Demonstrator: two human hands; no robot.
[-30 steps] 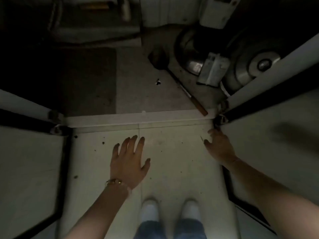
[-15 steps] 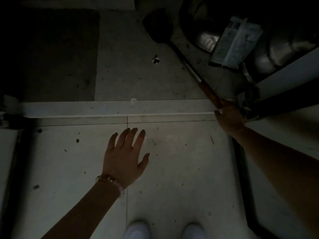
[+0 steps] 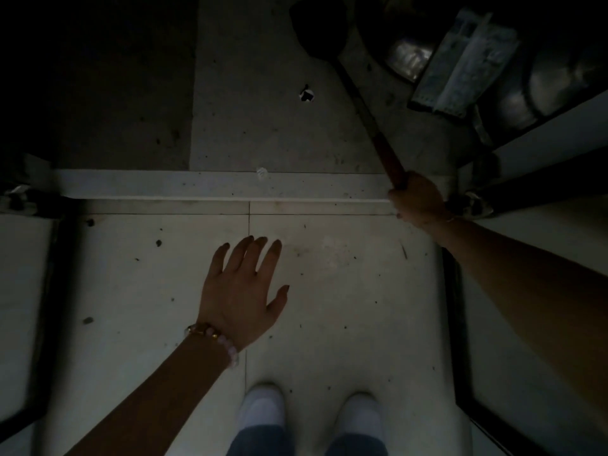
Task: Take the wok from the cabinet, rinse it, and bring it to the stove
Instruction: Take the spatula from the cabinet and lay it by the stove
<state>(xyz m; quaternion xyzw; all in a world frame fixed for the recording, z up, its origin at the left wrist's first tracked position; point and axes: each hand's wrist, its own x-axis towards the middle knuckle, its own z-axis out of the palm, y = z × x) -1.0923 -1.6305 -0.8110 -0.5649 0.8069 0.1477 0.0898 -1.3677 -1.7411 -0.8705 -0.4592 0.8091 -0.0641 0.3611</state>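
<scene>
I look down into a dark, open floor cabinet. My right hand [image 3: 418,205] is closed around the reddish wooden end of a long handle [image 3: 386,156], at the cabinet's sill [image 3: 197,184]. The handle runs up and left to a dark, shovel-shaped head [image 3: 319,28] lying on the cabinet floor. Whether this is the wok I cannot tell. Round metal vessels [image 3: 408,60] sit in the shadow at the back right. My left hand [image 3: 241,297], wearing a bead bracelet, hovers flat with fingers spread over the pale floor tiles, holding nothing.
A pale carton [image 3: 467,60] lies over the metal vessels. A cabinet door [image 3: 543,133] stands open at the right and another [image 3: 26,258] at the left. My feet in white shoes [image 3: 263,409] stand at the bottom. A small scrap [image 3: 306,93] lies inside the cabinet.
My right hand went from the floor by the door hinge up to the wooden handle end and closed on it. The view came closer to the cabinet. My left hand stayed spread.
</scene>
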